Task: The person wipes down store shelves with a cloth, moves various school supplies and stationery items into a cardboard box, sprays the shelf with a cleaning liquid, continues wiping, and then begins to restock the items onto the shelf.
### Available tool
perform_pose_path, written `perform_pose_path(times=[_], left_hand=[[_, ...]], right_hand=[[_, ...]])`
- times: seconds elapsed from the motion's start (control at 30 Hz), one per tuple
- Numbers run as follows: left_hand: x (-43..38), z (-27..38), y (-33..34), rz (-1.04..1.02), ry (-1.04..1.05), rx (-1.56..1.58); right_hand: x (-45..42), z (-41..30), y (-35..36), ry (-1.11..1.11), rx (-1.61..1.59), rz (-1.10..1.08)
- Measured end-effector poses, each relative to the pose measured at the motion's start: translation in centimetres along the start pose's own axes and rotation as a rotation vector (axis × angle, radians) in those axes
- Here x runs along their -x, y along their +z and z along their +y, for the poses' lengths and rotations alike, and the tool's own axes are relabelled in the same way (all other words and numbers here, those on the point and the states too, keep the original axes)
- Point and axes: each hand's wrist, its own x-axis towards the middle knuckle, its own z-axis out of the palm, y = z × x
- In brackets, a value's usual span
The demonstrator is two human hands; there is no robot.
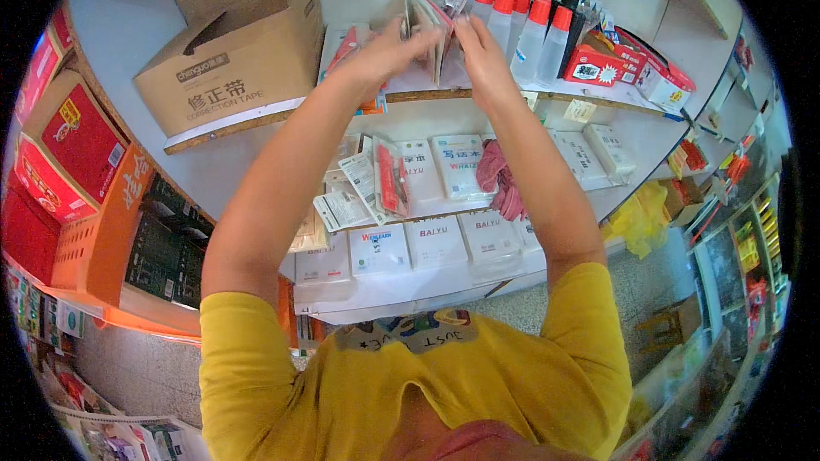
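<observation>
On the upper shelf, a row of thin flat packets stands upright between my hands. My left hand grips the packets from the left, its thumb across their front; its fingertips are blurred and partly hidden. From the right, my right hand holds the same row, with its fingertips at a pink-edged packet. A clear plastic wrapper shows just behind the right fingertips. Clear bottles with red caps stand close beside my right hand. Flat packs with red print lie left of my left wrist.
A cardboard carton stands open at left. Right of the bottles are red boxes. Wrapped notebooks, loose packets and a pink cloth occupy the shelf below. An orange crate is at far left.
</observation>
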Motion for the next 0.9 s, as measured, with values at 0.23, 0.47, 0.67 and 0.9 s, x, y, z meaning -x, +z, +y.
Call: perform_pose_path(times=[0.23, 0.47, 0.67, 0.9], left_hand=[[0.1, -0.4, 0.3, -0.030, 0.339, -0.500], [-1.4, -1.1, 1.7, 0.006, 0.376, -0.688], [-1.0, -0.3, 0.8, -0.047, 0.184, -0.535], [-3.3, -2.6, -0.2, -0.009, 0.191, -0.525]], right_hand=[[0.7, 3.7, -3.3, -0.334, 0.584, 0.056], [-0.5, 2.2, -3.4, -0.434, 0.873, 0.006], [0.4, 2.9, -4.3, -0.510, 0.999, 0.052], [0.9, 3.8, -4.1, -0.491, 1.014, 0.078]])
